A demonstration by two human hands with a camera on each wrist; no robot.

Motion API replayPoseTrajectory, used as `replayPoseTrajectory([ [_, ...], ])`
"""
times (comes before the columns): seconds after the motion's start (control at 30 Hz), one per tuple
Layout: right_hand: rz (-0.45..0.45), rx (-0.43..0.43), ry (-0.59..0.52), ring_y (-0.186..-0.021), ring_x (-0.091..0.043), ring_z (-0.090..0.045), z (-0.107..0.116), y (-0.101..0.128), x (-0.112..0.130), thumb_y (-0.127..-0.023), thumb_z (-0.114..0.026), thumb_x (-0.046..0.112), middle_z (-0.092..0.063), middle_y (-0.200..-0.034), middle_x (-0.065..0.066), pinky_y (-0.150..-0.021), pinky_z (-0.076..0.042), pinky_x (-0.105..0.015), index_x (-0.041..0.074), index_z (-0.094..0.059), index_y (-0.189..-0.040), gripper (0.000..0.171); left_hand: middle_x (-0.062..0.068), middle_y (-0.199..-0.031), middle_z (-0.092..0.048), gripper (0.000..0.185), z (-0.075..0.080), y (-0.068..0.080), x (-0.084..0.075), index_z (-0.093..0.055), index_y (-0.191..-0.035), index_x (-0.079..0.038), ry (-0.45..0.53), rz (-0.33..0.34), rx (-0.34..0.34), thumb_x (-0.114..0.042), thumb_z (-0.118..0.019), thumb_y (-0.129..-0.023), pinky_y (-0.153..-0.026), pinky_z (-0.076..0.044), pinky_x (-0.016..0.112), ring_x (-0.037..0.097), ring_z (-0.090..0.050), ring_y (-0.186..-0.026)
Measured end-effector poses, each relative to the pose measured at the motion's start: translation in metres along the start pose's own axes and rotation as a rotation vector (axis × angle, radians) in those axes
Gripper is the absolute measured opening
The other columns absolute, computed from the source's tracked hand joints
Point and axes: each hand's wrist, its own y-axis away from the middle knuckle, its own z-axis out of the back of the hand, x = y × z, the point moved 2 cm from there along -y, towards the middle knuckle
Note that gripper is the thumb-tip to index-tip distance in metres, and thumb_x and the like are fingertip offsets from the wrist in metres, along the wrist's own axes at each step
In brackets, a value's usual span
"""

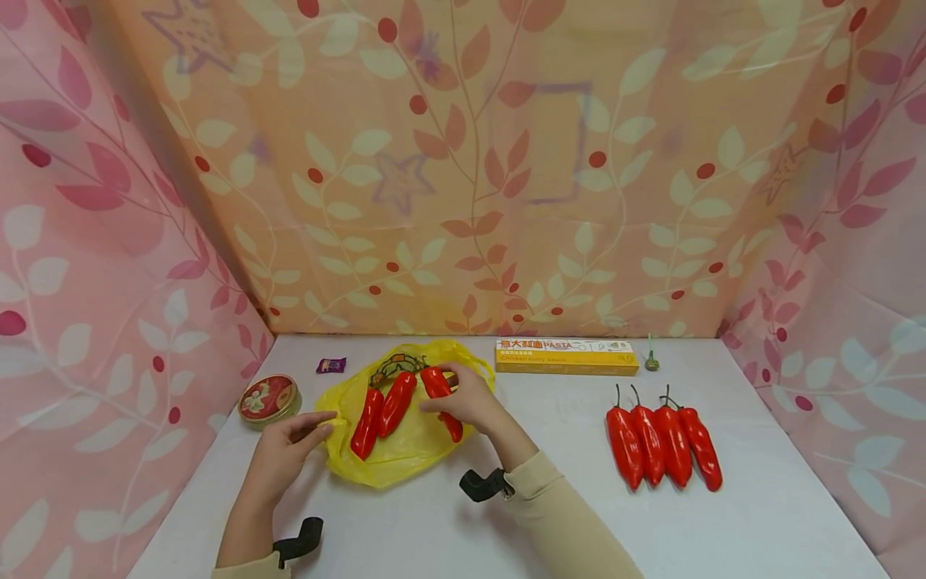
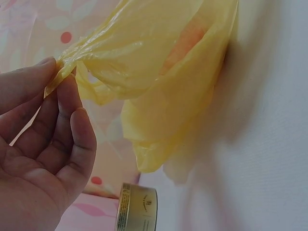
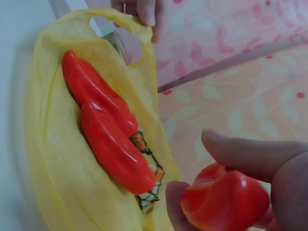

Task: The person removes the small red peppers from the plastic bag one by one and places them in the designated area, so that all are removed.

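A yellow plastic bag (image 1: 405, 438) lies open on the white table, with two red peppers (image 1: 383, 410) side by side on it. My left hand (image 1: 292, 438) pinches the bag's left edge (image 2: 60, 72) between thumb and fingertips. My right hand (image 1: 463, 398) grips a third red pepper (image 1: 440, 390) over the bag's right part; in the right wrist view its top (image 3: 224, 204) sits between my fingers and the two others (image 3: 108, 130) lie in the bag (image 3: 48, 159).
Several more red peppers (image 1: 664, 442) lie in a row at the right. A yellow pasta box (image 1: 567, 356) and a small green object (image 1: 652, 362) sit at the back. A round tin (image 1: 268, 399) and a purple candy (image 1: 330, 365) are at the left.
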Motion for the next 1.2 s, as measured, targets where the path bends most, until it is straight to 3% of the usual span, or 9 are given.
replayPoseTrajectory([
  [0.23,0.025,-0.085,0.141,-0.097,-0.026,-0.061,0.017,0.020,0.003,-0.086,-0.076,0.035,-0.062,-0.120,-0.011,-0.070,-0.060,-0.035,0.012,-0.053,-0.143,0.065,0.011,-0.128,-0.067,0.039,-0.001,-0.001,0.002,-0.069,-0.131,-0.015,0.009,-0.013,0.003,-0.036,-0.067,-0.098,-0.089,-0.056,0.025,0.023,-0.057,-0.109],
  [0.5,0.070,-0.174,0.161,-0.109,-0.030,-0.059,0.041,0.040,0.001,-0.089,-0.076,0.033,-0.063,-0.128,-0.011,-0.080,-0.060,-0.043,0.012,-0.052,-0.146,0.065,0.011,-0.130,-0.066,0.040,0.000,-0.001,0.003,-0.069,-0.132,-0.015,0.012,0.004,0.001,-0.036,-0.067,-0.098,-0.089,-0.055,0.025,0.023,-0.058,-0.109],
  [0.87,-0.002,-0.274,0.164,-0.102,-0.028,-0.064,0.088,0.063,-0.020,-0.083,-0.083,0.036,-0.065,-0.115,-0.011,-0.070,-0.062,-0.038,0.022,-0.048,-0.145,0.072,0.012,-0.127,-0.067,0.039,0.002,-0.001,0.001,-0.068,-0.132,-0.013,-0.001,-0.011,-0.001,-0.033,-0.066,-0.099,-0.088,-0.056,0.025,0.022,-0.060,-0.105],
  [1.2,-0.035,-0.323,0.240,-0.107,-0.032,-0.064,0.116,0.081,-0.038,-0.084,-0.082,0.038,-0.063,-0.128,-0.015,-0.071,-0.062,-0.039,0.019,-0.051,-0.143,0.069,0.012,-0.126,-0.067,0.038,0.001,-0.002,0.001,-0.069,-0.131,-0.013,-0.012,-0.023,0.001,-0.033,-0.066,-0.099,-0.087,-0.056,0.023,0.021,-0.060,-0.104],
])
